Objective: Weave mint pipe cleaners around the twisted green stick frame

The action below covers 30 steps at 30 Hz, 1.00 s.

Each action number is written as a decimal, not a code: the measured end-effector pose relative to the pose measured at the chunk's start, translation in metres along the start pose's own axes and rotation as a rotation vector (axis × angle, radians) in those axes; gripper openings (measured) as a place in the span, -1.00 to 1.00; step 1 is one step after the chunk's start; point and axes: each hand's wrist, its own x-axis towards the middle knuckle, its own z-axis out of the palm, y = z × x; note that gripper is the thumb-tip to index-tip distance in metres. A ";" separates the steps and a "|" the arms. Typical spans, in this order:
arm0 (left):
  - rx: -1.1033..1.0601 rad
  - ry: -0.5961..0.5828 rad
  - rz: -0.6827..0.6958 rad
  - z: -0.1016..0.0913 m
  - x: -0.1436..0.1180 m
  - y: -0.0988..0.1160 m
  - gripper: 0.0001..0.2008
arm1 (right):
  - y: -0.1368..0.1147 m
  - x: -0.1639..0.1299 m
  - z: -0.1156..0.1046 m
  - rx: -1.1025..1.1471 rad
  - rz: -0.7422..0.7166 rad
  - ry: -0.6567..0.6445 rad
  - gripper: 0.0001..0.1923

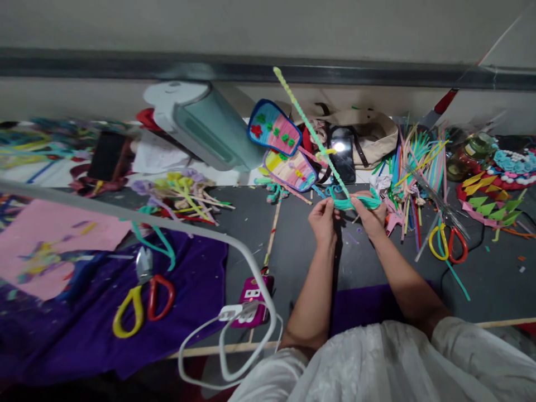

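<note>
Between my two hands is a flat teal piece of pipe cleaners laid side by side [344, 204]. My left hand [323, 220] pinches its left end, while my right hand [369, 216] grips its right side. A long pale-green twisted pipe cleaner [310, 125] sticks up from the piece, slanting to the upper left, with its far end in the air. Behind it are two fan-shaped pipe-cleaner pieces, one blue and pink [275, 132] and one yellow and pink [288, 170]. My fingers hide parts of the teal piece.
Loose pipe cleaners [422, 159] and red-and-yellow scissors [448, 244] lie to the right. A lit phone [342, 153] and beige bag [379, 134] are behind. At left are a tilted grey-green device [213, 128], larger scissors [144, 296], purple cloth [196, 273] and a magenta power strip [251, 301] with white cable.
</note>
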 end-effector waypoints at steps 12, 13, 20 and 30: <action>0.018 -0.065 -0.148 -0.001 0.003 0.013 -0.59 | 0.025 0.010 -0.009 -0.054 0.042 0.119 -0.77; 0.020 -0.078 -0.165 -0.001 0.003 0.014 -0.59 | 0.026 0.010 -0.010 -0.039 0.055 0.136 -0.77; 0.069 -0.146 -0.234 -0.002 0.003 0.017 -0.61 | 0.019 0.011 -0.006 0.050 0.084 0.168 -0.80; 0.035 -0.084 -0.154 0.000 0.001 0.018 -0.64 | 0.025 0.016 -0.007 0.153 0.209 0.231 -0.79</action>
